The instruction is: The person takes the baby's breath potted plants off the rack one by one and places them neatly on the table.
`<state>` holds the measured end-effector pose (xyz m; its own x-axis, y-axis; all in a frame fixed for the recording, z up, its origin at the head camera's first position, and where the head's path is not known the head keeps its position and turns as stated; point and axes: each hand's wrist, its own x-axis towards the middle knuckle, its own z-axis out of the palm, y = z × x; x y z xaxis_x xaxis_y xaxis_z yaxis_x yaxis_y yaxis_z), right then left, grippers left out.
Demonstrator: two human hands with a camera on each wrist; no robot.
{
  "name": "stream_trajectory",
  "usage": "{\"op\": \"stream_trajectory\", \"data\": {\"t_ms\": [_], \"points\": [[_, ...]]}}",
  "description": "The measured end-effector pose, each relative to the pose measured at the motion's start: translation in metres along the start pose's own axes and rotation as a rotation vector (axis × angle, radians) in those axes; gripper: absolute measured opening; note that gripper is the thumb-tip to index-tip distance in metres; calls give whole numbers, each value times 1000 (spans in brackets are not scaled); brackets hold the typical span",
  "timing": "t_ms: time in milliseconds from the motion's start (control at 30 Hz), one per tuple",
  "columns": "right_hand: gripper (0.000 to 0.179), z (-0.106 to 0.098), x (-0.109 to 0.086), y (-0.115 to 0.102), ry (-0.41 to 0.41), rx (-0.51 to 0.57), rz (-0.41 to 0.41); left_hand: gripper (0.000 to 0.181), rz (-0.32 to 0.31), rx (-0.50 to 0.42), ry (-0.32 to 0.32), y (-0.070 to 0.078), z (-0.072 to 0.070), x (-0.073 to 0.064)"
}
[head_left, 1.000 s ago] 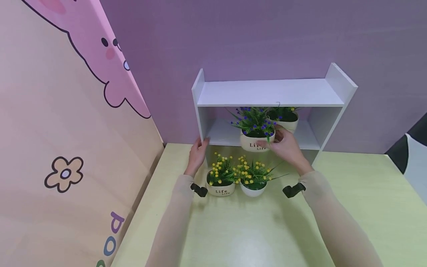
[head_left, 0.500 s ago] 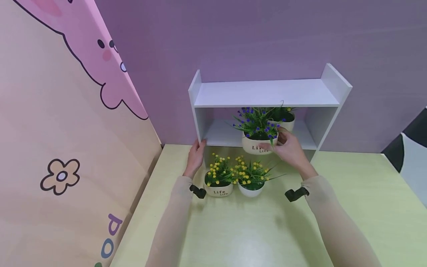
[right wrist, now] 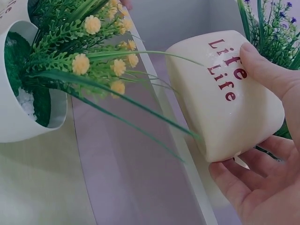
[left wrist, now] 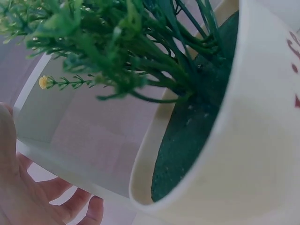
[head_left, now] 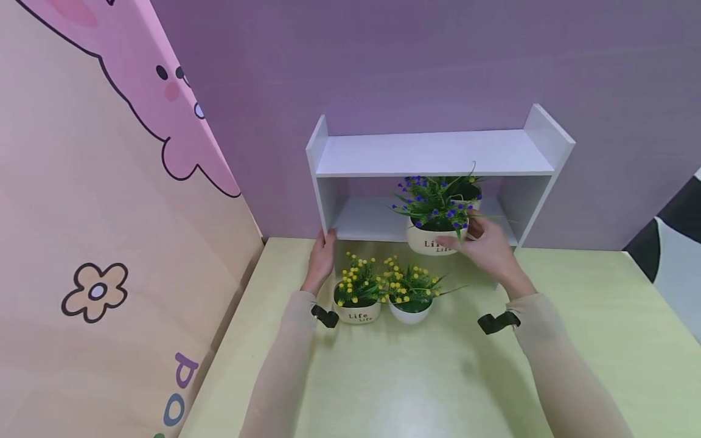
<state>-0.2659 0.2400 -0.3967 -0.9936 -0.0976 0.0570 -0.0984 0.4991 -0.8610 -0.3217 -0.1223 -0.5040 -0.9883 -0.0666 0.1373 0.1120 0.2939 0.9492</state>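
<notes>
My right hand [head_left: 484, 246] grips a cream oval flower pot [head_left: 424, 242] marked "Life Life", with blue-purple artificial flowers [head_left: 432, 204]. Its thumb presses the lettered front and the fingers reach round the side and underside. This pot is at the front edge of the white shelf unit's [head_left: 432, 155] middle board, in front of another pot [head_left: 473, 204] that it partly hides. At the left upright, my left hand [head_left: 320, 261] holds the panel between thumb and fingers. Below, a cream "Life" pot [head_left: 357, 313] and a rounder white pot [head_left: 411, 315], both with yellow flowers, stand side by side.
The pale wooden table [head_left: 394, 383] bears the shelf unit against a purple wall [head_left: 416, 61]. A wall panel with cartoon pictures [head_left: 137, 201] borders the left side. A black-and-white object [head_left: 670, 243] shows at the right edge.
My right hand has carried the blue-flowered pot to the right along the middle board, covering more of the pot behind. My left hand stays on the left upright. The head view has shifted slightly.
</notes>
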Motion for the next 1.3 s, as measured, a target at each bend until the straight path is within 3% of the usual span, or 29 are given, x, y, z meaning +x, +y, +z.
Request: {"op": "stream_trajectory", "data": {"t_ms": [300,1300], "points": [[118,-5,-7,4,1,24,23,68,12,-45,-29,3,0,2],[111,-19,-29,22,49,-53,35,68,-14,8,0,-3,2,2]]}}
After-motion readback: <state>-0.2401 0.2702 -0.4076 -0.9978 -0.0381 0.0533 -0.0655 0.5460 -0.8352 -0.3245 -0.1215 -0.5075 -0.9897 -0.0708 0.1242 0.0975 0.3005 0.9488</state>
